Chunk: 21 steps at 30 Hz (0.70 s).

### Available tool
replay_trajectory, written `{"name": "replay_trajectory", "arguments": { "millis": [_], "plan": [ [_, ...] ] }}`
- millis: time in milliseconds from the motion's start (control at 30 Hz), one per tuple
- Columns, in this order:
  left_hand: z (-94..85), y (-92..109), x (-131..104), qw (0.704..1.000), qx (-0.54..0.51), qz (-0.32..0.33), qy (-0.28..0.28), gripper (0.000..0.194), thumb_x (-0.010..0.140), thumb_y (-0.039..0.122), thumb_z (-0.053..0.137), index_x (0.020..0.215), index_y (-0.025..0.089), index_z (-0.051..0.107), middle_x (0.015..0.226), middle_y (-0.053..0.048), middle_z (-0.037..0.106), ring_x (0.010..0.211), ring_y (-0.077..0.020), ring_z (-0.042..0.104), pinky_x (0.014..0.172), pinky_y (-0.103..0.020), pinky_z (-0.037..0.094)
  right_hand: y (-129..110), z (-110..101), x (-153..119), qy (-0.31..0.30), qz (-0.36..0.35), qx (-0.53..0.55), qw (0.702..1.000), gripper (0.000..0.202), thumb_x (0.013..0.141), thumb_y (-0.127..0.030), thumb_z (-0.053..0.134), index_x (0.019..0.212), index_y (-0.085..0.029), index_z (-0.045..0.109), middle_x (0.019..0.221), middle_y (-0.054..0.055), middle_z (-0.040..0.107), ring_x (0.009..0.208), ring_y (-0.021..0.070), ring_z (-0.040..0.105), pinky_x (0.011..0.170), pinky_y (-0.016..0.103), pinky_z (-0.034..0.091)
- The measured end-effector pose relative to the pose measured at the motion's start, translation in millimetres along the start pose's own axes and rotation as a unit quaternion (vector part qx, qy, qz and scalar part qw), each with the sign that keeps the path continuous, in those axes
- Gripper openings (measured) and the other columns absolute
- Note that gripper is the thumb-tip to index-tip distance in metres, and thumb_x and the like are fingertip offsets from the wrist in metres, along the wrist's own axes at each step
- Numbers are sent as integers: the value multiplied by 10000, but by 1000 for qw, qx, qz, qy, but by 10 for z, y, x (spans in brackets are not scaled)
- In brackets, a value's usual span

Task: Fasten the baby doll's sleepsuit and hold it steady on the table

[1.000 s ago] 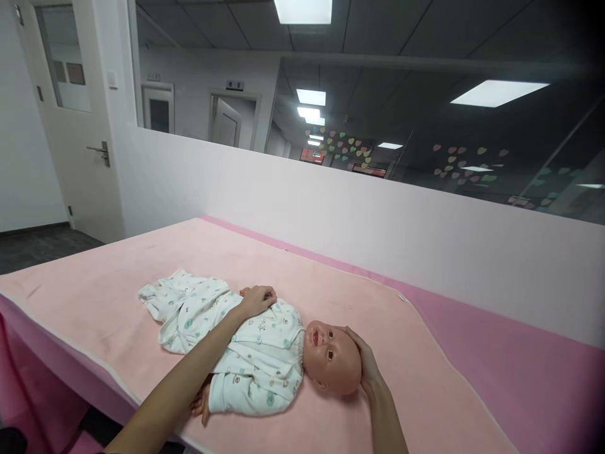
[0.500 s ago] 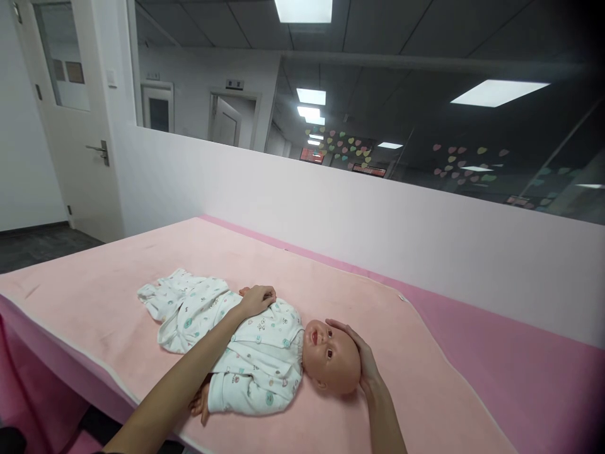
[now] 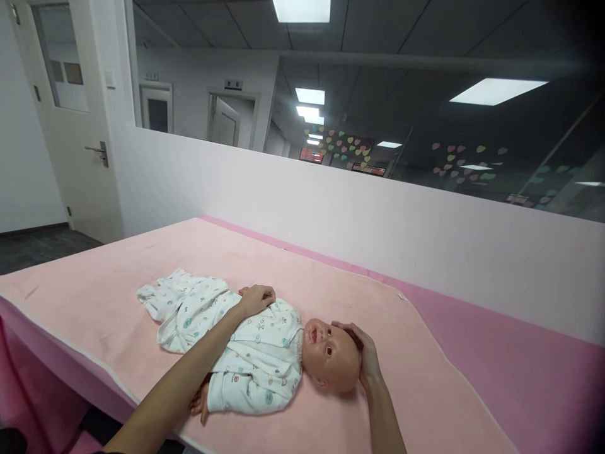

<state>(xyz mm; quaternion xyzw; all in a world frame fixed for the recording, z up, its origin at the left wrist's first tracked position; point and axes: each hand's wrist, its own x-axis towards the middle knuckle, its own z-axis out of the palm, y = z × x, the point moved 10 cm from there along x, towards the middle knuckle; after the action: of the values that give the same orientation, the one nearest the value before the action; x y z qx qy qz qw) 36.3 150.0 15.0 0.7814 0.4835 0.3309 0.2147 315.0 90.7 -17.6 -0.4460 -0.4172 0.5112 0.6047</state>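
Observation:
A baby doll (image 3: 262, 356) lies on its back, its bald head (image 3: 338, 362) to the right and its white, printed clothes stretching to the left. My left forearm crosses the doll's body. At the far sleeve, my left hand (image 3: 256, 301) is closed over the doll's arm, its fingertips partly hidden. Against the crown of the head rests my right hand (image 3: 368, 356), cupped with bent fingers and not gripping. One doll hand (image 3: 201, 402) shows at the near cuff, beneath my left forearm.
A pale pink mat (image 3: 142, 252) covers the table, with a darker pink cover (image 3: 520, 340) showing at the right. Behind stands a white half wall (image 3: 331, 202) below a long window. A door (image 3: 80, 139) is at the far left.
The fingers of my right hand have bent more and shifted slightly back along the doll's head. My left hand and the doll have stayed nearly still.

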Motion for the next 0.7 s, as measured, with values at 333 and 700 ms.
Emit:
{"name": "replay_trajectory", "arguments": {
  "millis": [333, 700],
  "plan": [
    [28, -105, 7, 999, -38, -26, 7, 171, 750, 318, 516, 787, 196, 631, 784, 4, 692, 741, -132, 614, 642, -219, 410, -39, 42, -23, 1, -5, -19, 1000, 299, 599, -418, 658, 786, -187, 691, 972, 65, 667, 1023, 263, 550, 888, 344, 422],
    [-9, -53, -2, 1000, -8, -13, 20, 109, 734, 276, 526, 720, 197, 598, 819, 2, 687, 795, -158, 610, 686, -249, 413, 26, 17, -14, 3, 9, -9, 1000, 313, 675, -407, 626, 911, -203, 652, 1033, 57, 652, 1061, 249, 543, 928, 356, 416]
  ]
}}
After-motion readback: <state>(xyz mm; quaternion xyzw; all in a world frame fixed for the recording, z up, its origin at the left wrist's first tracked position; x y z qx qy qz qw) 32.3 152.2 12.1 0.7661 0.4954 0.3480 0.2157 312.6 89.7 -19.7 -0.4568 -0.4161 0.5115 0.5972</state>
